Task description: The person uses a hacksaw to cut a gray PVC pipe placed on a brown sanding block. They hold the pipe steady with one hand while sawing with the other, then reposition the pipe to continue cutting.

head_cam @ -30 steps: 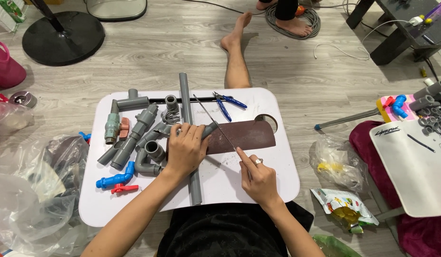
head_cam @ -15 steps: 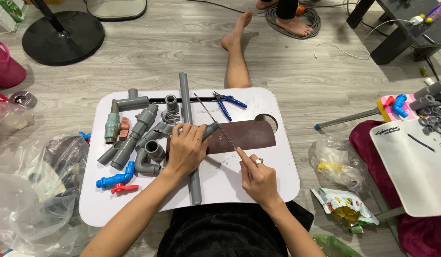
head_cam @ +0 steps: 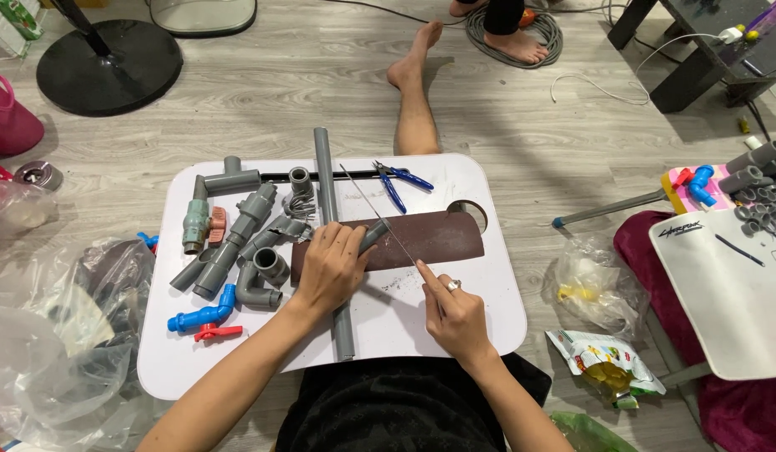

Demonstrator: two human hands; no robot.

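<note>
My left hand (head_cam: 331, 266) presses down on a long grey plastic pipe (head_cam: 325, 172) that lies lengthwise across a white lap table (head_cam: 480, 310). Under its fingers a short grey pipe piece (head_cam: 373, 233) rests on a brown sheet of sandpaper (head_cam: 438, 238). My right hand (head_cam: 451, 311) grips the near end of a thin metal saw blade (head_cam: 373, 203), which runs diagonally up and left across the short piece. Grey dust lies on the table beside the blade.
Grey pipe fittings (head_cam: 237, 243), a blue valve (head_cam: 199, 316) and blue-handled pliers (head_cam: 398, 180) lie on the table's left and back. Plastic bags (head_cam: 61, 335) sit at left, a fan base (head_cam: 107, 65) behind. More fittings (head_cam: 760, 172) and a white board (head_cam: 731, 293) are right. A person's feet (head_cam: 497, 25) show at top.
</note>
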